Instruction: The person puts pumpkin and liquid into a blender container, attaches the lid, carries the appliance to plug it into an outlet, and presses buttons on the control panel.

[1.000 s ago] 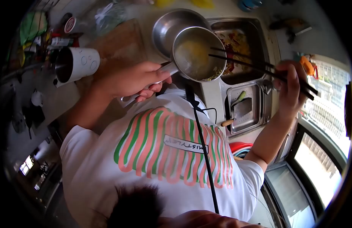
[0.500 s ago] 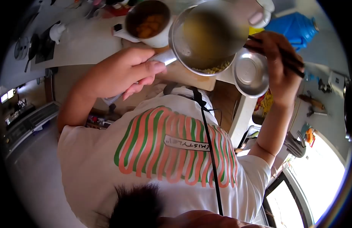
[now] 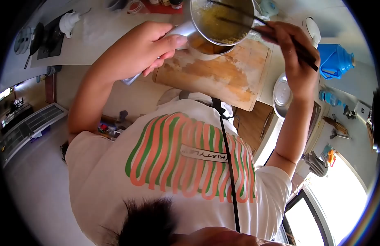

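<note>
My left hand is closed around the handle of a metal saucepan. The pan is tilted and holds yellowish liquid with pale bits along its lower side. In my right hand are dark chopsticks, whose tips reach into the pan. Just beneath the pan a second pot shows only in part, with something orange-brown inside; the pan hides the rest of it. A worn wooden cutting board lies below both pans, nearer my body.
A shallow metal bowl sits right of the board, partly behind my right forearm. Farther right are a blue jug and a plastic bottle. At the left, a dark frying pan and a white appliance stand on the counter.
The saucepan has moved up and left, over the second pot, which it now partly covers. My right hand has turned the chopsticks into the pan. More of the cutting board shows.
</note>
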The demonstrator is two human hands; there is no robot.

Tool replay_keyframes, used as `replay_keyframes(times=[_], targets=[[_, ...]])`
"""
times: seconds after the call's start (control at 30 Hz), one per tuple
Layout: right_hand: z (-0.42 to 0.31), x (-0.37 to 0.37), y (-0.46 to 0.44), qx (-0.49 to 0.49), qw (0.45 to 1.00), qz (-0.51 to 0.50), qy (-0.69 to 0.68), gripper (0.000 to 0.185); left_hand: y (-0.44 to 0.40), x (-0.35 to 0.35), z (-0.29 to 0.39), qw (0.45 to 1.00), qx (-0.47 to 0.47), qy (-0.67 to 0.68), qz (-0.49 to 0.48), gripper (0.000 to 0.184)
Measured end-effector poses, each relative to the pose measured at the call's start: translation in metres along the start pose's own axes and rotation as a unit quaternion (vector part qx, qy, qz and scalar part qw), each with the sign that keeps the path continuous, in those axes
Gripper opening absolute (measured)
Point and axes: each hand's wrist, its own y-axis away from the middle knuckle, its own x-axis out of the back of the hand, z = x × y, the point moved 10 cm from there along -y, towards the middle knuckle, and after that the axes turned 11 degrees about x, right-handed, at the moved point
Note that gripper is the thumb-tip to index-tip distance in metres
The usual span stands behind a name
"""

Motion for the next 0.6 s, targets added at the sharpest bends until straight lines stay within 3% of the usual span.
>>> replay_keyframes(times=[0.07, 0.17, 0.3, 0.4, 0.53, 0.6], targets=[[0.004, -0.005, 0.0, -0.019, 1.0, -0.006, -0.018, 0.02, -0.005, 0.01, -0.002, 0.999, -0.004, -0.035, 0.014, 0.031], [0.014, 0.003, -0.009, 0.029, 0.998, 0.022, 0.058, 0.02, -0.015, 0.016, -0.008, 0.999, 0.0, -0.033, 0.021, 0.029], [0.026, -0.012, -0.003, -0.046, 0.999, -0.013, 0.021, 0.017, -0.019, 0.025, -0.012, 0.998, -0.005, -0.041, 0.037, 0.028], [0.032, -0.003, -0.013, -0.001, 0.999, 0.045, 0.023, 0.019, -0.023, 0.031, -0.012, 0.997, -0.005, -0.06, 0.056, 0.028], [0.048, -0.019, -0.005, -0.049, 0.998, 0.021, -0.033, 0.02, -0.028, 0.039, -0.018, 0.994, 0.01, -0.08, 0.069, 0.026], [0.044, -0.014, -0.009, 0.006, 0.999, 0.033, 0.014, 0.021, -0.027, 0.041, -0.019, 0.994, 0.002, -0.071, 0.083, 0.027]])
